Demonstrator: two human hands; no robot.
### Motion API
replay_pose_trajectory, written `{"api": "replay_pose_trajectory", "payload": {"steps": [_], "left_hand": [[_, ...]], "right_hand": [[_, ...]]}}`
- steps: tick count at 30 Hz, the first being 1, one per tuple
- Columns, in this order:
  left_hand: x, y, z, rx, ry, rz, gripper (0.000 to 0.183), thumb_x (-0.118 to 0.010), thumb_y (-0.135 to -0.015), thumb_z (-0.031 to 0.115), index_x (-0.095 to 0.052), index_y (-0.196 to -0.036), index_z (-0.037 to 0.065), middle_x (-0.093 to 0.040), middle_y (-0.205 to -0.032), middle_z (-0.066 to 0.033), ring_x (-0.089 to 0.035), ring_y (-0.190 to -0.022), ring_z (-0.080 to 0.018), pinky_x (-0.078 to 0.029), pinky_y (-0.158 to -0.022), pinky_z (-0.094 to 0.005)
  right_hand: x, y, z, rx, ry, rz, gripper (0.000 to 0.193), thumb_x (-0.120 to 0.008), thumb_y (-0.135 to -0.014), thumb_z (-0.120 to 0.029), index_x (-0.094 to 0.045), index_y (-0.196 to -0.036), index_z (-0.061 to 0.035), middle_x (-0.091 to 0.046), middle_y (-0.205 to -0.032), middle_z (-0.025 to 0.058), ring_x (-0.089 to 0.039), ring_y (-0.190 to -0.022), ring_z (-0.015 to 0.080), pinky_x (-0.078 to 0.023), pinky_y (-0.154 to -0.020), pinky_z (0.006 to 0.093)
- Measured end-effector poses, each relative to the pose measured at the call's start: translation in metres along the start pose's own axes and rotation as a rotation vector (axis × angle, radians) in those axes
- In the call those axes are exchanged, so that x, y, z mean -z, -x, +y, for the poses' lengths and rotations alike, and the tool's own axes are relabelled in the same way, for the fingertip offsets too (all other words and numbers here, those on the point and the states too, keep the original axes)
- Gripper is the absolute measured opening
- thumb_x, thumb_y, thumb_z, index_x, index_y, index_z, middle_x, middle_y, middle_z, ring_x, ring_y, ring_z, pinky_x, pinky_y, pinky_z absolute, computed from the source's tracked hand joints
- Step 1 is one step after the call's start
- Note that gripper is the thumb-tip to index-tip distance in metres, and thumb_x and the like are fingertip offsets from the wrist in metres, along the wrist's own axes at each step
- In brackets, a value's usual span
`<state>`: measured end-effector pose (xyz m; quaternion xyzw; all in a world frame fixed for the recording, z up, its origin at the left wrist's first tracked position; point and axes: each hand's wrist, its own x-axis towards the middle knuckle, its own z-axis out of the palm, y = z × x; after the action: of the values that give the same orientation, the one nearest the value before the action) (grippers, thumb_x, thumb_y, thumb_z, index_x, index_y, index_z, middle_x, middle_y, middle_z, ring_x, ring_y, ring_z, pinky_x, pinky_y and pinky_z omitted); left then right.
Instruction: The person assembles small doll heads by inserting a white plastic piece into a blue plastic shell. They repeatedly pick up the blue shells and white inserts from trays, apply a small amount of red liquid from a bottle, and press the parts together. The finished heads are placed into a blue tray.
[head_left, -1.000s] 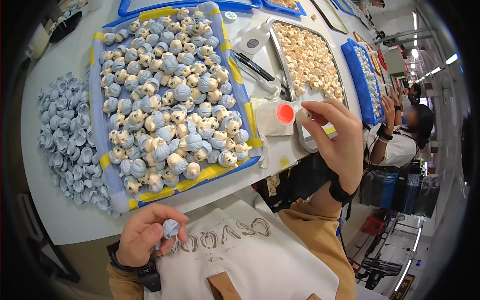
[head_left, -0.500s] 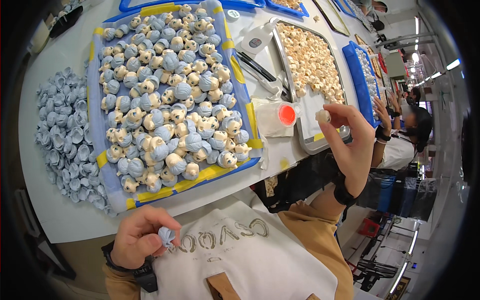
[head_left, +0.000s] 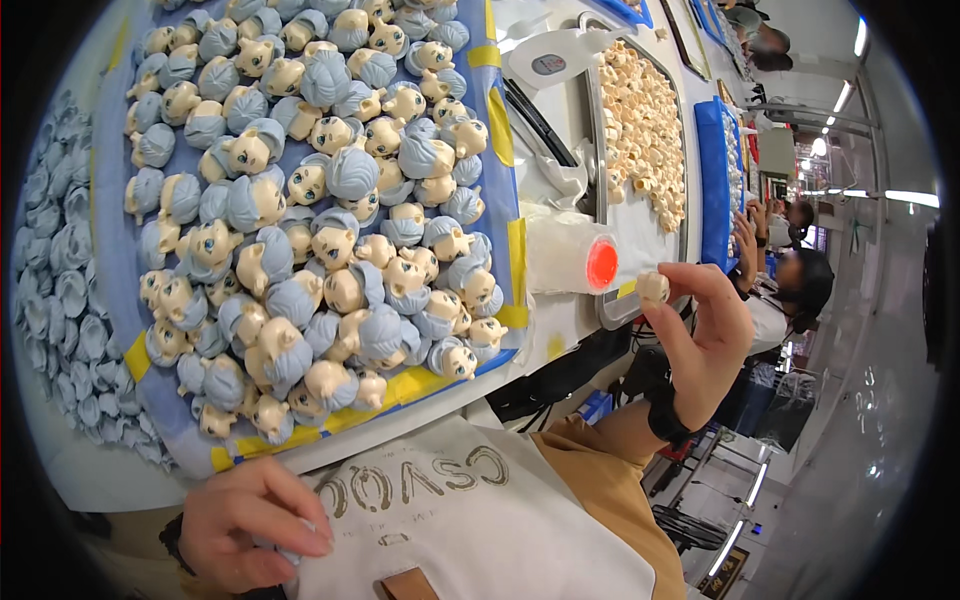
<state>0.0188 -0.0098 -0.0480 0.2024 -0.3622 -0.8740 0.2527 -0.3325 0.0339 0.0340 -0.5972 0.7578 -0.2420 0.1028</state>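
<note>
My right hand [head_left: 705, 335] is raised over the table's near edge, thumb and forefinger pinching a small cream doll-head part [head_left: 653, 288]. Low on the left, in front of my apron, my left hand [head_left: 250, 525] is closed on a blue-grey doll hair piece [head_left: 289, 556], mostly hidden by the fingers. Between the hands and beyond them stands a blue tray [head_left: 180, 440] edged with yellow tape, crowded with doll heads [head_left: 340, 285] wearing blue-grey hair. Nearest my right hand is a clear cup [head_left: 560, 250] with a bright red-orange opening.
A heap of loose blue-grey hair pieces [head_left: 60, 290] lies left of the tray. A metal tray [head_left: 640, 225] of cream parts, a white bottle [head_left: 550, 65] and black pens [head_left: 540, 120] are at the right. Farther right, a blue bin [head_left: 712, 185] stands near co-workers [head_left: 795, 290].
My view has shifted closer to the tray. The right hand still pinches the cream part, now lower beside the cup. The left hand has turned, covering more of the hair piece.
</note>
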Motion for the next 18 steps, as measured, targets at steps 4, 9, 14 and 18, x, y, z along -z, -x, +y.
{"api": "replay_pose_trajectory", "payload": {"steps": [4, 9, 14, 18], "left_hand": [[0.004, -0.003, 0.004, 0.060, 0.047, 0.031, 0.026, -0.072, -0.074, 0.024, -0.064, -0.079, -0.001, -0.059, -0.080, -0.0195, -0.059, -0.061, -0.0202, -0.046, -0.051, -0.0227], [0.010, -0.011, 0.010, 0.066, -0.025, -0.150, 0.045, -0.064, -0.080, 0.034, -0.054, -0.098, -0.005, -0.056, -0.079, -0.0126, -0.047, -0.055, -0.0122, -0.037, -0.047, -0.0223], [0.012, -0.019, 0.015, 0.050, -0.054, -0.188, 0.040, -0.065, -0.078, 0.035, -0.059, -0.086, -0.004, -0.059, -0.075, -0.0124, -0.052, -0.058, -0.0167, -0.039, -0.051, -0.0257], [0.013, -0.020, 0.014, 0.051, -0.011, -0.190, 0.040, -0.066, -0.078, 0.035, -0.060, -0.085, -0.003, -0.058, -0.074, -0.0124, -0.053, -0.058, -0.0177, -0.040, -0.051, -0.0269]], "right_hand": [[0.000, -0.006, -0.008, -0.014, 0.019, -0.046, 0.028, -0.070, -0.060, 0.004, -0.062, -0.087, 0.0018, -0.060, -0.075, 0.0079, -0.056, -0.063, 0.0123, -0.041, -0.057, 0.0222], [0.001, -0.007, -0.004, -0.016, 0.034, -0.042, 0.028, -0.068, -0.061, 0.005, -0.061, -0.088, 0.0038, -0.059, -0.075, 0.0092, -0.055, -0.065, 0.0149, -0.042, -0.061, 0.0232], [0.000, -0.006, -0.003, -0.017, 0.050, -0.038, 0.028, -0.065, -0.063, 0.005, -0.059, -0.091, 0.0049, -0.058, -0.076, 0.0092, -0.054, -0.068, 0.0150, -0.041, -0.065, 0.0236], [0.001, -0.005, -0.002, -0.022, 0.022, -0.067, 0.027, -0.064, -0.065, 0.004, -0.057, -0.091, 0.0058, -0.058, -0.077, 0.0093, -0.053, -0.068, 0.0147, -0.041, -0.066, 0.0235]]}}
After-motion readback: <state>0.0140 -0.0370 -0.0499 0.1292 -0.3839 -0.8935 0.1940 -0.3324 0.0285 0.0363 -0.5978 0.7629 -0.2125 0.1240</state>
